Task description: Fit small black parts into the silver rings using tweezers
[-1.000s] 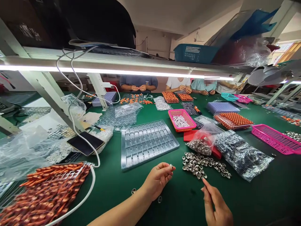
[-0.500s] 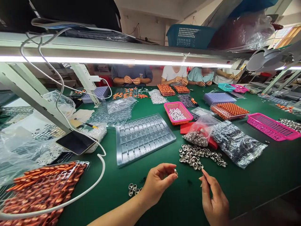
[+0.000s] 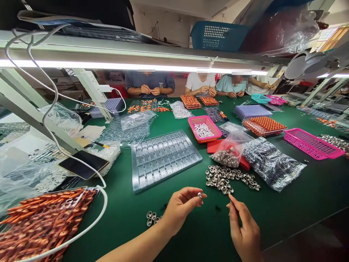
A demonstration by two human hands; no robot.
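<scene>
My left hand [image 3: 180, 209] is curled, its thumb and forefinger pinching a small silver metal ring [image 3: 200, 195] above the green table [image 3: 286, 207]. My right hand [image 3: 243, 229] is a little to the right, fingers pressed together in a pinch pointing up towards the ring; what it holds is too small to name. Just beyond both hands lies a loose heap of silver rings [image 3: 229, 178]. A few finished rings [image 3: 151, 217] lie by my left wrist. A clear compartment tray [image 3: 163, 158] sits ahead of my left hand.
A bag of copper-orange parts [image 3: 40, 225], a phone [image 3: 83, 164] and a white cable [image 3: 92, 225] lie left. Plastic bags of metal parts [image 3: 229, 154], pink baskets [image 3: 205, 128] [image 3: 312, 143] and orange trays [image 3: 264, 124] stand ahead and right. Several people work at the far side.
My head has tipped down and shifted, so the table slid up in view. Both hands stayed close together; the right hand drew nearer to the ring in my left hand.
</scene>
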